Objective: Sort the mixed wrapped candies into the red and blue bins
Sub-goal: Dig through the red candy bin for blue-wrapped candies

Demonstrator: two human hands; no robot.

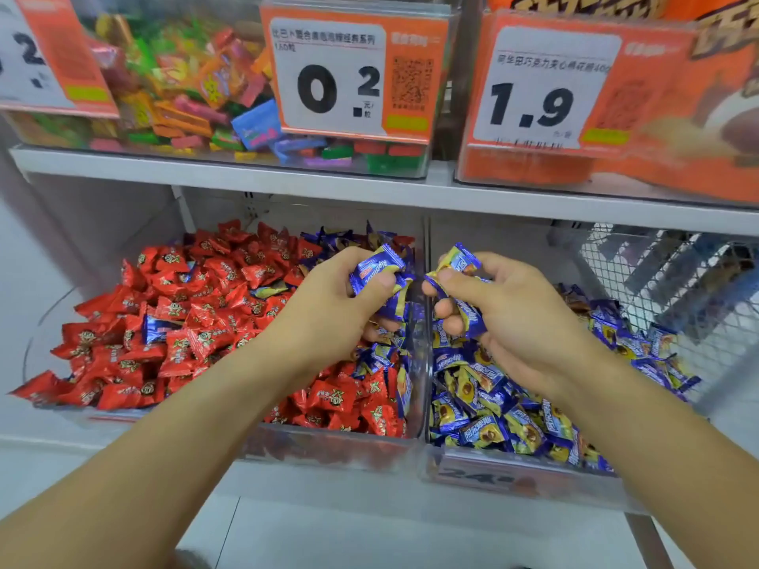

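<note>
Two clear bins stand side by side on the lower shelf. The left bin is heaped with red wrapped candies, with blue-and-yellow ones mixed in along its back and right side. The right bin holds blue-and-yellow wrapped candies. My left hand hovers over the left bin's right side and grips a bunch of blue candies. My right hand is over the right bin and grips blue candies too. A clear divider wall runs between the two hands.
A white shelf board runs just above the bins. On it stand a clear bin of mixed colourful candies and an orange box, both with price tags. A wire mesh basket sits to the right of the blue bin.
</note>
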